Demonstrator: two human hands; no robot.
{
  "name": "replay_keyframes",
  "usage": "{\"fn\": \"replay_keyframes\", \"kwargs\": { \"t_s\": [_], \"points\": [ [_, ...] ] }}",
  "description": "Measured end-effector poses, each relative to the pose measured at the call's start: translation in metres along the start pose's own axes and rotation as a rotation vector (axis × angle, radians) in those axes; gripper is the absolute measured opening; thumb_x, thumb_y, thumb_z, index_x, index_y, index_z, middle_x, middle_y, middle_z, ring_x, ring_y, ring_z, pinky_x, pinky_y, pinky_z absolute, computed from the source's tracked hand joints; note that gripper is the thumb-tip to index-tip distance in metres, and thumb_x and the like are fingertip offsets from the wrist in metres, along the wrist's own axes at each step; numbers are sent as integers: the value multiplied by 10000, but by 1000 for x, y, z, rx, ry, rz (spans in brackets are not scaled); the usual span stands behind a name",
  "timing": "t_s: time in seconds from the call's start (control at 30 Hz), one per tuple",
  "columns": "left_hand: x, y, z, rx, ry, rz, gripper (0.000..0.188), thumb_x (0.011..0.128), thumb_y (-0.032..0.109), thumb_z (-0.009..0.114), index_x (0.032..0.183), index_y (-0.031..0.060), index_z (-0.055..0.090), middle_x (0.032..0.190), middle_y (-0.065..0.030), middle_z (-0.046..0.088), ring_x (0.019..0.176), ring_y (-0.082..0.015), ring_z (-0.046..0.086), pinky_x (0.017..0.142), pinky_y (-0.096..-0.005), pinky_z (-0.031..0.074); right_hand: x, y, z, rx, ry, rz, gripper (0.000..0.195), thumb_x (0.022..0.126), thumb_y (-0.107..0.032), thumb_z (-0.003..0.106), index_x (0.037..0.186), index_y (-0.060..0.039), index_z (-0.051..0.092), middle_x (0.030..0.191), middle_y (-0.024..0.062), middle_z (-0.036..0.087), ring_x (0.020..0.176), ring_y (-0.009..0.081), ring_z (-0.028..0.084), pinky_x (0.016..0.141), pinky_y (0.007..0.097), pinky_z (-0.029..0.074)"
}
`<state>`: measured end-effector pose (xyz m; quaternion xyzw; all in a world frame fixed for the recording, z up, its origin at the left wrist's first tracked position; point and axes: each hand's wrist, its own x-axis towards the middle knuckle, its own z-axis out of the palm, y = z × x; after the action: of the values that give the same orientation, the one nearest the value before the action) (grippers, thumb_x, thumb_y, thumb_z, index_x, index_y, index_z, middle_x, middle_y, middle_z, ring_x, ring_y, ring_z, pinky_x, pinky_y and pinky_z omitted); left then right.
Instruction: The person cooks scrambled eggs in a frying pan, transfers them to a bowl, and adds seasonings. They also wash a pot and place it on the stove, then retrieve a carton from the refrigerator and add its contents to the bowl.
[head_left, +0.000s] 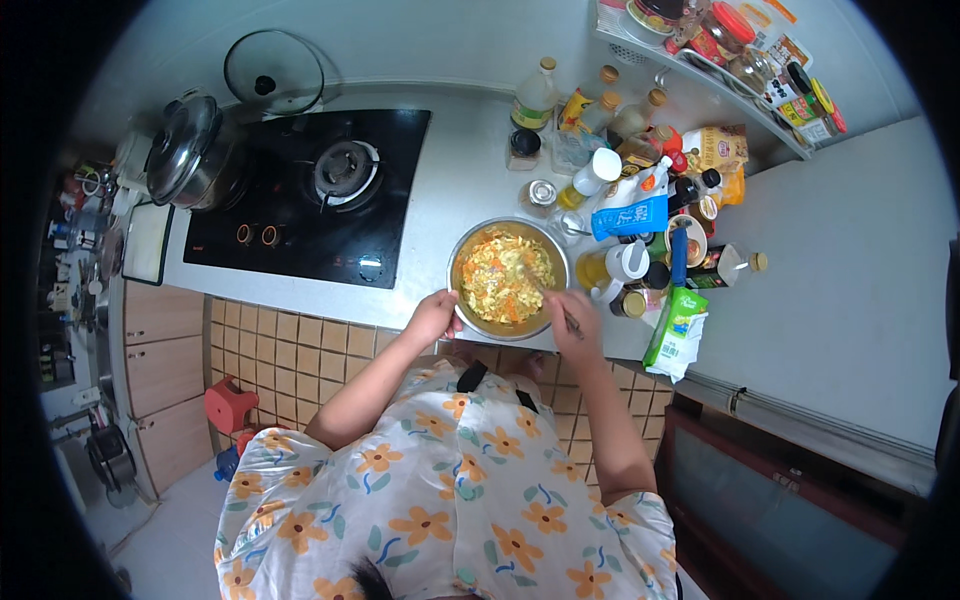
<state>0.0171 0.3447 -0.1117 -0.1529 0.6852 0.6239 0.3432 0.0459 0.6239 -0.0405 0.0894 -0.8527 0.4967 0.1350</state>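
Observation:
A round metal bowl (560, 259) stands at the front edge of the steel counter, holding a chopped yellow and orange food mixture (502, 281) that looks like egg and carrot. My left hand (435, 318) grips the bowl's rim on its left side. At the bowl's right side, my right hand (576, 324) is closed around the handle of a utensil (572, 322), whose far end is blurred in the mixture; its kind cannot be told.
Left is a black gas hob (300, 225) with a lidded metal pot (199, 161); a glass lid (274, 75) leans behind. Bottles, jars and an oil jug (596, 266) crowd the right, near a green-and-white packet (677, 330). A wall shelf (705, 71) hangs above.

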Motion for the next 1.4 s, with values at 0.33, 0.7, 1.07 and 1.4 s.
{"fn": "replay_keyframes", "kwargs": {
  "t_s": [0.33,0.7,1.07,1.4],
  "points": [
    [2,-7,1,-15,-8,-10,382,1105,352,395,1017,36,589,652,-44,630,453,-121,529,448,-272,453,-36,-37,33,6,-244,17,124,936,-65,648,1033,-30,716,913,134,674,770,292,667,666,378,522],
    [1,-3,9,-35,52,-31,383,1104,317,388,987,18,596,642,-50,627,469,-122,540,459,-255,460,-11,-3,-8,-219,-28,32,116,928,-34,645,1020,-23,715,876,154,659,721,314,654,632,382,519],
    [-4,-5,13,23,114,34,402,1096,318,412,932,12,613,642,-58,628,489,-124,551,472,-263,468,-31,-46,48,34,-144,97,105,931,-48,655,1006,-31,728,912,144,690,779,306,692,684,364,551],
    [-5,-4,19,-42,151,17,409,1093,307,426,921,-4,629,638,-69,645,500,-127,563,508,-278,481,-28,8,-7,-183,-54,27,107,918,-62,661,1011,-36,709,873,131,651,727,294,663,641,374,528]
  ]
}}
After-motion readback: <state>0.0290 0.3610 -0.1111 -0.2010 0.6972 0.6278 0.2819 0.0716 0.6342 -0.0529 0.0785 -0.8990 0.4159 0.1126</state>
